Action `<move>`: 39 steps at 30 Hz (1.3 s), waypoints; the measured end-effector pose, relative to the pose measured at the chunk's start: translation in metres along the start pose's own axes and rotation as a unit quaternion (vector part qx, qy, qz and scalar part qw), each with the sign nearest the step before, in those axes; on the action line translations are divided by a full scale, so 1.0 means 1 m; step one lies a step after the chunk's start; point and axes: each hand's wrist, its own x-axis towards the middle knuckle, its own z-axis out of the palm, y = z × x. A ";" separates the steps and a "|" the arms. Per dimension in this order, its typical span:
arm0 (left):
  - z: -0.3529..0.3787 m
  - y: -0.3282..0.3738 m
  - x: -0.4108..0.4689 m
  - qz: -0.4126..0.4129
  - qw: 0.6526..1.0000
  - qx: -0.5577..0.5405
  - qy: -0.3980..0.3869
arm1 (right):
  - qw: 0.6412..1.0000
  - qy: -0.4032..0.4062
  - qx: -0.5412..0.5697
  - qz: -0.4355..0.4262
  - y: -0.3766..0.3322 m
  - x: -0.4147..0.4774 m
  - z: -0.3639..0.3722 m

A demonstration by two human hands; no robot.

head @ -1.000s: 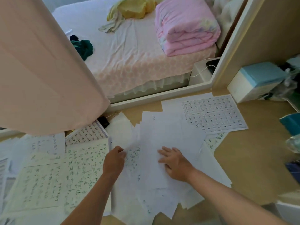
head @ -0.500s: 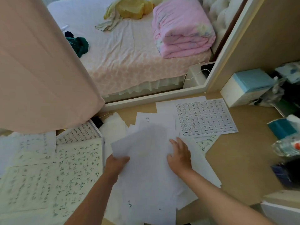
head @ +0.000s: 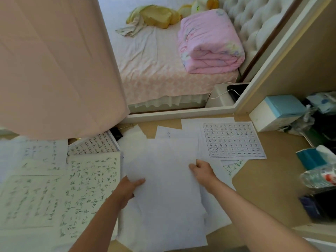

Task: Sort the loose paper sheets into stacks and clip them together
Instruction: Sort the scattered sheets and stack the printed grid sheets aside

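Since the earlier frame the right hand (head: 202, 170) had shifted from lying flat on the blank sheets (head: 163, 188) to pinching their right edge, while the left hand (head: 127, 188) kept its thumb over their left edge; both hands thus grasped the bundle, which lay on the wooden surface (head: 269, 179) above further loose paper. To the left lay handwritten pages (head: 91, 188) in green-black script (too blurred to read). A printed grid sheet (head: 233, 140) of small characters, likewise illegible, lay just beyond the right hand. A black binder clip (head: 116, 134) sat near the curtain (head: 54, 66); no brand or label could be read.
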 end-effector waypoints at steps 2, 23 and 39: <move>0.002 -0.002 -0.003 -0.006 1.000 0.006 -0.008 | 0.997 -0.083 -0.005 -0.005 -0.001 -0.002 0.007; 0.051 0.049 0.053 0.147 0.924 0.317 0.157 | 0.983 0.162 0.005 0.087 -0.002 0.025 -0.011; 0.039 0.048 0.052 0.047 0.973 0.220 0.056 | 0.985 0.100 0.055 0.127 -0.004 0.048 0.020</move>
